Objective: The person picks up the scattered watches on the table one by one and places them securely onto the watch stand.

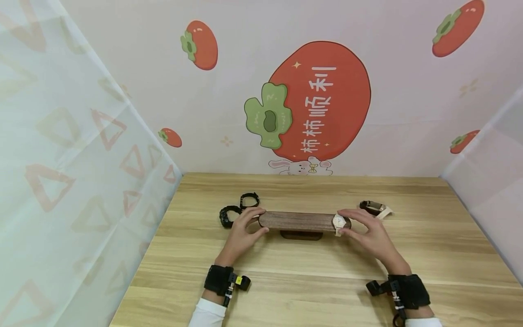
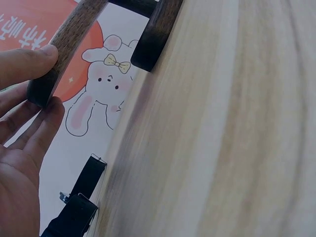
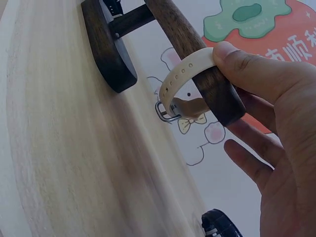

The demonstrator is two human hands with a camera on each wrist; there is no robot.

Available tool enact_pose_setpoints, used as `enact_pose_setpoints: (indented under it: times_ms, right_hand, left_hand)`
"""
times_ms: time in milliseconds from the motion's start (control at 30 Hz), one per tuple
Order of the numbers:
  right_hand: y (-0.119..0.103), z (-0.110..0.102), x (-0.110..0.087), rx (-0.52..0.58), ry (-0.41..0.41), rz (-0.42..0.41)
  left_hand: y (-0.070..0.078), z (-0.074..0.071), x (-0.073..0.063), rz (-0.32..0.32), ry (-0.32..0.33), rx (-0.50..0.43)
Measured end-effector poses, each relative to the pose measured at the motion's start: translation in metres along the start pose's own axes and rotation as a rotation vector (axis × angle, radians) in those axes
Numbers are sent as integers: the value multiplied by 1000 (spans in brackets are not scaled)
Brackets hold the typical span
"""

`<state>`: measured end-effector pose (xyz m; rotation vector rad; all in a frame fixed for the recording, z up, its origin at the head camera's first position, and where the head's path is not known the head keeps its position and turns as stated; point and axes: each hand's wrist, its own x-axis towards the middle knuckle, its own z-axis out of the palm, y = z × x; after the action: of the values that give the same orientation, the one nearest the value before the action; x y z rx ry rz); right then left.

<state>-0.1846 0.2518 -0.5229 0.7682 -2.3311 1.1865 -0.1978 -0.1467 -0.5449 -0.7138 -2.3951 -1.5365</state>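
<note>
A dark wooden watch stand (image 1: 298,221) with a long crossbar and a small base stands on the table. My left hand (image 1: 242,234) pinches the bar's left end, thumb on one face and fingertips on the other in the left wrist view. Around the bar's right end hangs a wristwatch (image 1: 338,221) with a round pale dial and a cream strap (image 3: 190,69). At that end my right hand (image 1: 373,234) holds the watch, its thumb pressing the strap at the bar's edge and its other fingers behind the bar. The strap's buckle (image 3: 167,112) dangles below the bar.
Two black watches, one chunky (image 1: 225,217) and one slimmer (image 1: 250,199), lie behind my left hand. Beyond the right hand lie a dark-strapped watch (image 1: 369,207) and a pale strap piece (image 1: 385,212). A printed backdrop (image 1: 229,113) rises at the table's (image 1: 286,281) back edge.
</note>
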Motion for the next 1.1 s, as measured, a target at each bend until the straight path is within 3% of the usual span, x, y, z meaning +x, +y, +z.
enact_pose_setpoints:
  times_ms: [300, 600, 833, 1100]
  right_hand:
    - [3, 7, 1, -1, -22, 21]
    - [0, 17, 7, -31, -2, -38]
    - [-2, 25, 8, -21, -27, 21]
    - [-4, 30, 10, -21, -43, 20]
  left_hand:
    - [-1, 0, -1, 5, 11, 8]
    - [0, 1, 0, -21, 4, 4]
    - [-2, 1, 0, -6, 5, 5]
    - [-1, 0, -1, -29, -1, 3]
